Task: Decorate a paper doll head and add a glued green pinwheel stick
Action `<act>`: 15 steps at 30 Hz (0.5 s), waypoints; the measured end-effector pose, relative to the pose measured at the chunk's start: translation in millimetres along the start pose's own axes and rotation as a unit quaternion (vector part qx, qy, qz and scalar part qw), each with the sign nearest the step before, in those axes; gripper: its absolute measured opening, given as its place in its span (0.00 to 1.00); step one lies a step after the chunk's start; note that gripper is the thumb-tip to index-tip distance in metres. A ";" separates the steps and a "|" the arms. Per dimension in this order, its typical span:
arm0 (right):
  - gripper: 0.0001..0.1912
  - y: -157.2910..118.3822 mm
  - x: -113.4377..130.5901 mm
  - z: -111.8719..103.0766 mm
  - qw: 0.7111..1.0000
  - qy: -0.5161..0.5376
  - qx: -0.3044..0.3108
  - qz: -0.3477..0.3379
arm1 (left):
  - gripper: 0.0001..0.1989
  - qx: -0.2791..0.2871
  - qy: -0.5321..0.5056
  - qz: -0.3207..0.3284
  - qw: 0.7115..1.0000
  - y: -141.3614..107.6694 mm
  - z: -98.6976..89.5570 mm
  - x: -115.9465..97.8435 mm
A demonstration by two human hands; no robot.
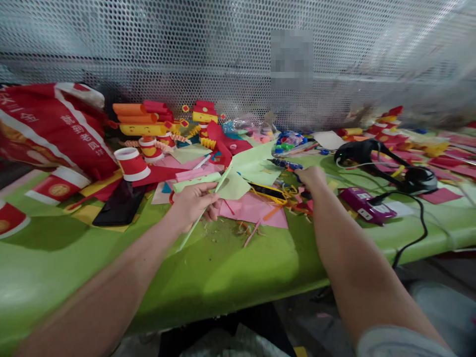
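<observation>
My left hand [195, 203] holds a thin pale green paper stick [197, 223] together with a folded pale green paper piece [234, 186], above the green table [208, 267]. My right hand [311, 177] reaches further back and lies on the clutter next to a blue-handled tool [284, 163]; whether its fingers grip anything is hidden. Pink paper sheets [253, 208] and paper scraps lie between the two hands.
Red-and-yellow paper figures [148, 129] and red paper cups [132, 163] stand at the back left beside a red bag [52, 129]. A black phone [119, 206] lies left. A black glue gun [375, 156] with cable and a purple box [362, 203] sit right. A mesh wall stands behind.
</observation>
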State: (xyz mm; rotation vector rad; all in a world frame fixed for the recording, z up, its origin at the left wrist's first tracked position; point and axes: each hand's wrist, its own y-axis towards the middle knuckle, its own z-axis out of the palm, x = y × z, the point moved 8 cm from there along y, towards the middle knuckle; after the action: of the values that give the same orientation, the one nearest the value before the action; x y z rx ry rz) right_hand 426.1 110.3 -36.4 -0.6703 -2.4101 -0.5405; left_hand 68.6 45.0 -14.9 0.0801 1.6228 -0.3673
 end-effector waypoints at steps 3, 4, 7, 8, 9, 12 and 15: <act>0.08 -2.0 -9.1 -7.9 0.995 0.052 -0.018 0.087 | 0.15 0.002 0.006 -0.002 1.000 -0.3 -0.3 -1.8; 0.07 -3.9 -7.2 -11.0 0.992 0.076 -0.025 0.099 | 0.15 -0.001 0.004 -0.005 1.000 -0.7 -0.5 -2.1; 0.06 -12.9 10.3 -19.7 0.980 0.171 -0.038 0.098 | 0.18 -0.009 -0.002 -0.010 1.000 -2.3 -0.9 -2.8; 0.05 -17.0 18.5 -21.2 0.971 0.219 -0.033 0.090 | 0.19 -0.012 -0.004 -0.009 1.000 -2.6 -1.1 -3.0; 0.04 -22.1 26.7 -20.7 0.940 0.328 -0.021 0.085 | 0.19 -0.014 -0.003 -0.006 1.000 -2.7 -1.3 -3.1; 0.09 -41.2 62.6 -18.3 0.858 0.510 0.058 0.019 | 0.13 -0.011 0.002 0.009 1.000 -1.4 -2.2 -3.7; 0.09 -66.8 94.3 -18.1 0.841 0.523 0.126 -0.058 | 0.05 -0.018 0.006 0.022 1.000 2.0 -6.7 -3.8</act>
State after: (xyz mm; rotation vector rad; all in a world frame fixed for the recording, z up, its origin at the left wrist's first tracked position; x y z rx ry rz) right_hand 328.7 79.9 20.9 -0.0379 -1.4273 -0.4500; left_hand 63.1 49.4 -11.3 0.0920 1.6363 -0.3044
